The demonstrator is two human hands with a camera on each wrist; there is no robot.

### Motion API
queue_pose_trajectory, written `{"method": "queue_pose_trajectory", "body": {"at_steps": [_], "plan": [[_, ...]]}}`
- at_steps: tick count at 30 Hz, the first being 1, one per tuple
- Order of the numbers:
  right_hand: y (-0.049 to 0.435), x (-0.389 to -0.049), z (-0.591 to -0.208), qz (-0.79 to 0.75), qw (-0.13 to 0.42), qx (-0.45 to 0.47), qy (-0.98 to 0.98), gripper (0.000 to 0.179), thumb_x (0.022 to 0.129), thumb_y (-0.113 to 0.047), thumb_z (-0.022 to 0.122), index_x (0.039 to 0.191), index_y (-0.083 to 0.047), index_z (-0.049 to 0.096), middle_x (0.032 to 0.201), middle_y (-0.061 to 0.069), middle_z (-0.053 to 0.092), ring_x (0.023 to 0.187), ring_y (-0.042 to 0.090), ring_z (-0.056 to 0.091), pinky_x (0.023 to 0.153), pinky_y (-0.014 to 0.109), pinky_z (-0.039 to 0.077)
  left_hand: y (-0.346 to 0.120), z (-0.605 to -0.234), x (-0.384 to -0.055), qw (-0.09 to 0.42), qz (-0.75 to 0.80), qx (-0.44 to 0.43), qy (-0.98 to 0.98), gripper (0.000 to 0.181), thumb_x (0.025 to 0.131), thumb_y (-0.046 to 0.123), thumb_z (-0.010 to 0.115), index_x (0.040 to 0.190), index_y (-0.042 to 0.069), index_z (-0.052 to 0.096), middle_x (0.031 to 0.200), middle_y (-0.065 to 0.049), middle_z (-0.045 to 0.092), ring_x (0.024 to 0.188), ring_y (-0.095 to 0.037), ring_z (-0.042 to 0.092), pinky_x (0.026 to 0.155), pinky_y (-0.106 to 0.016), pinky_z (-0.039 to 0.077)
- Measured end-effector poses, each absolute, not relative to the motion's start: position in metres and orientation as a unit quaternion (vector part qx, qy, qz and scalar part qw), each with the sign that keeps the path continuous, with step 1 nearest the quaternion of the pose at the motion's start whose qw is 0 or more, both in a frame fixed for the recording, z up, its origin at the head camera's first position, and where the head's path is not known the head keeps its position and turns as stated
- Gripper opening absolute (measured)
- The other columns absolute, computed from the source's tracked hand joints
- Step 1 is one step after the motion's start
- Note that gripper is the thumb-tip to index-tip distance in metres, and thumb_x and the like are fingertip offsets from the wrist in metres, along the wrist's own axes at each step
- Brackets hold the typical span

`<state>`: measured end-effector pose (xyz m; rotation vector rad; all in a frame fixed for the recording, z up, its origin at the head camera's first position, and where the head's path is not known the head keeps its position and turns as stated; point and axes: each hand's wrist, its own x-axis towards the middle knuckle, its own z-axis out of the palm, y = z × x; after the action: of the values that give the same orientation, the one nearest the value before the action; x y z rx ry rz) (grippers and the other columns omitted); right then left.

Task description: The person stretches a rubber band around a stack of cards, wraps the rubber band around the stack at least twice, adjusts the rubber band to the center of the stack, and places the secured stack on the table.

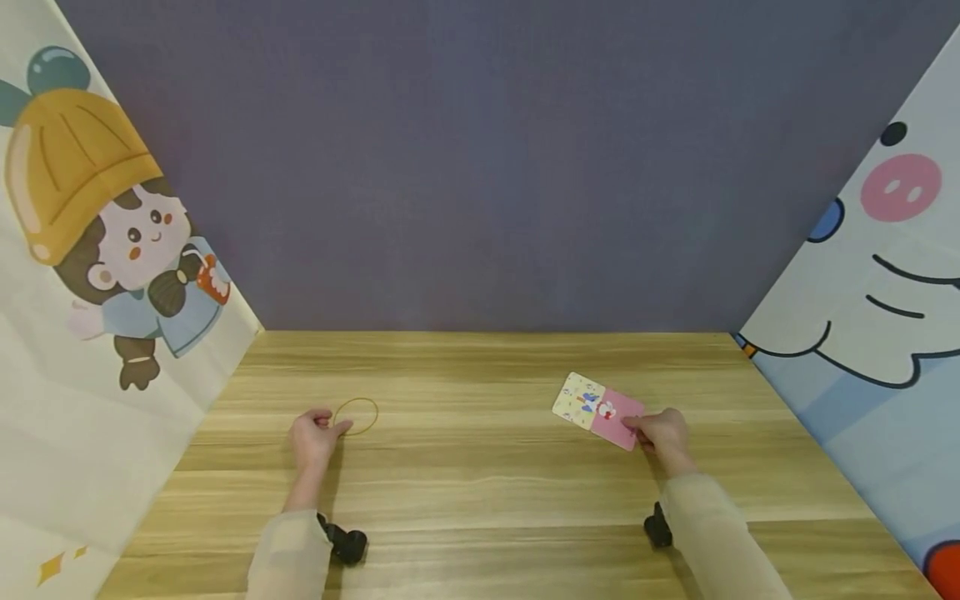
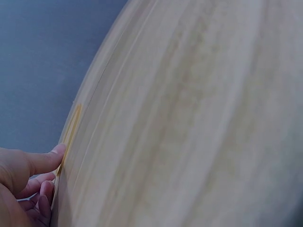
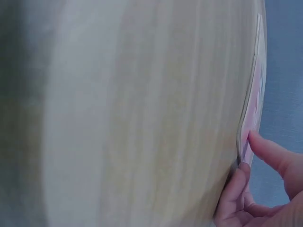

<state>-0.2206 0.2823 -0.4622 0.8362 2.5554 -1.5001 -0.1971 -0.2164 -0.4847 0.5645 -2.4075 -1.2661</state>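
My left hand (image 1: 313,435) pinches the near-left edge of a thin yellow rubber band (image 1: 366,399), which forms a round loop at the table's left. From the left wrist view, the thumb (image 2: 45,161) presses on the band from above, with the other fingers curled close by. Over on the right, my right hand (image 1: 663,433) grips the corner of a small booklet (image 1: 618,423), pink on the near half and patterned yellow on the far half, with cartoon figures at the seam. In the right wrist view the thumb (image 3: 265,147) is on its pink face and the fingers curl at its edge.
Both hands are over a wood-grain table (image 1: 465,467). A dark grey panel (image 1: 480,167) rises at its back edge. Cartoon-printed walls stand at the left (image 1: 187,425) and right (image 1: 862,433). Black wrist cameras (image 1: 348,546) sit at the cuffs.
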Motion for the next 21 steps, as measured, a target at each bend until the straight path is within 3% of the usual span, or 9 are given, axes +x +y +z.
{"method": "queue_pose_trajectory", "body": {"at_steps": [7,21], "plan": [[0.2827,-0.2228,-0.4606,-0.471,0.04,0.268,0.84,0.026,0.066,-0.015,0.075,0.066,0.003,0.057,0.048,0.002,0.051,0.042,0.01,0.046,0.041,0.022,0.044,-0.2162,-0.4824,-0.1962,0.181,-0.457,0.209,-0.845,0.03,0.066,0.005,0.076,0.087,-0.012,0.06,0.077,-0.021,0.055,0.07,-0.026,0.05,0.055,-0.026,0.039],[0.2838,-0.2213,-0.4593,-0.491,0.038,0.279,0.824,0.026,0.068,-0.015,0.074,0.067,0.002,0.054,0.047,0.001,0.05,0.042,0.009,0.046,0.043,0.021,0.045,-0.2155,-0.4845,-0.198,0.212,-0.417,0.217,-0.857,0.02,0.072,0.007,0.071,0.079,-0.01,0.062,0.066,-0.016,0.057,0.061,-0.026,0.052,0.049,-0.025,0.037]]}}
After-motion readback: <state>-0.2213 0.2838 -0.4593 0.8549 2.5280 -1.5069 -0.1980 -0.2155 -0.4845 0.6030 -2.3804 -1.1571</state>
